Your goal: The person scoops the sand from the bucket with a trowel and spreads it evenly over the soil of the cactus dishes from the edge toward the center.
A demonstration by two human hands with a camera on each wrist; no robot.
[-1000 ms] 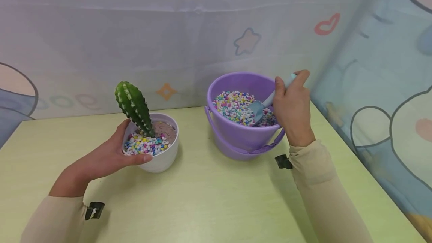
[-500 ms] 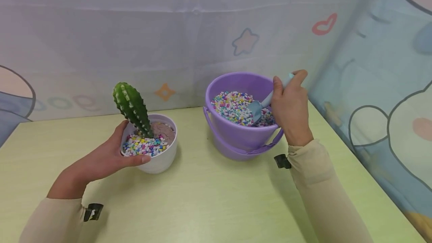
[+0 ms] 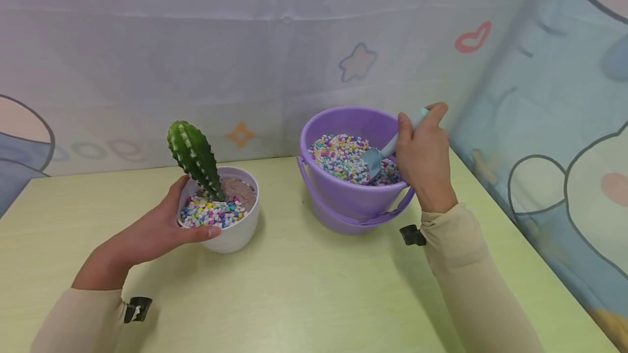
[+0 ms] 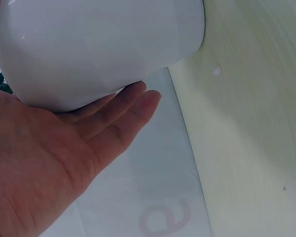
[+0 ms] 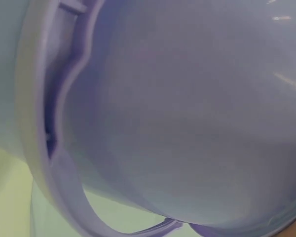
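Observation:
On the left of the head view, my left hand grips a white pot, thumb along the near side. A green cactus leans left in it. Colourful pebbles cover the pot's front part, with bare brown soil at the back right. The left wrist view has my fingers against the pot's side. My right hand holds a light blue toy shovel by its handle. Its blade rests among pebbles inside a purple bucket; the bucket's wall fills the right wrist view.
Both vessels stand on a pale yellow table. Behind them hangs a printed cloth backdrop, and another patterned cloth borders the table's right edge. The bucket's handle hangs down along its front.

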